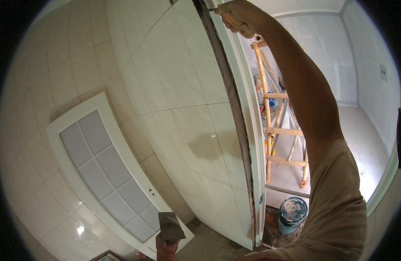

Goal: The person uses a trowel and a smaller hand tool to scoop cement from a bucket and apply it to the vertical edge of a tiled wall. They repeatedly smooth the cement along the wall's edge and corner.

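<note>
"Tools first: where are they?"

"The right hand [237, 19] is high beside the door frame [255, 126], fingers curled tight around a slim tool [212, 9]. Its dark tip points at the grey joint [228, 82] between frame and tiled wall [183, 78]; I can't tell whether it touches. Low down, the left hand [165, 249] is clamped on a flat grey plate [171, 224], which covers part of the bottom of a white door [107, 165] with frosted panes."

"How does that door stand?"

"Tilted, over by the tiles on the left."

"And what gets in the way?"

"The raised right arm [302, 82] and its brown sleeve [331, 191] cut across the doorway, hiding part of a wooden ladder [284, 131] in the room beyond. Metal poles [292, 150] slant just beside the ladder, and a rod [287, 190] lies across the floor nearer the frame."

"Any containers?"

"One blue bucket [292, 213], upright on rough, dirty ground near the frame's foot. Its top is dark with whitish smears; whether that's a lid or the contents, I can't tell."
</note>
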Motion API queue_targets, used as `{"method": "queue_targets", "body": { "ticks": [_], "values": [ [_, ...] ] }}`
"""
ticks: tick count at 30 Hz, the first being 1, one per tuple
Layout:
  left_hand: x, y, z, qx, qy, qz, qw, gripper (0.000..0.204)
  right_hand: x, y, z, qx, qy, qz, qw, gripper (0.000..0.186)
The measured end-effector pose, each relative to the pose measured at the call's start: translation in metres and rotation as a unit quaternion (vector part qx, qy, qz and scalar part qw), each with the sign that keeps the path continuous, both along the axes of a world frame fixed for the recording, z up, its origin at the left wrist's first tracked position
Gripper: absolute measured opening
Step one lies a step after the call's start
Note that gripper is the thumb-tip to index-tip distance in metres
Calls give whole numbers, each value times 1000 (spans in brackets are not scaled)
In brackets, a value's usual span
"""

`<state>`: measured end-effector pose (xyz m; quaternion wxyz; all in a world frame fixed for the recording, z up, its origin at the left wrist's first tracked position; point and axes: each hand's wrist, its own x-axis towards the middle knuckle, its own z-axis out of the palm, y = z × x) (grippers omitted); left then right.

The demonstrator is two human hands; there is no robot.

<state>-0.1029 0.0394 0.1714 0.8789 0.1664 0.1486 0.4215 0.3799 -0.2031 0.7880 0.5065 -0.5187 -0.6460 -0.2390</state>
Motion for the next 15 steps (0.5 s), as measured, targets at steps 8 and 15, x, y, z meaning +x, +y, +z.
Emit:
{"method": "queue_targets", "body": {
  "ticks": [8,15],
  "values": [
    [-4,10,-10,5,-14,-31,999,35,-54,-28,-58,-14,195,12,981,29],
    [8,-4,6,-22,-24,-41,999,35,-5,9,-49,28,220,45,974,38]
  ]
}}
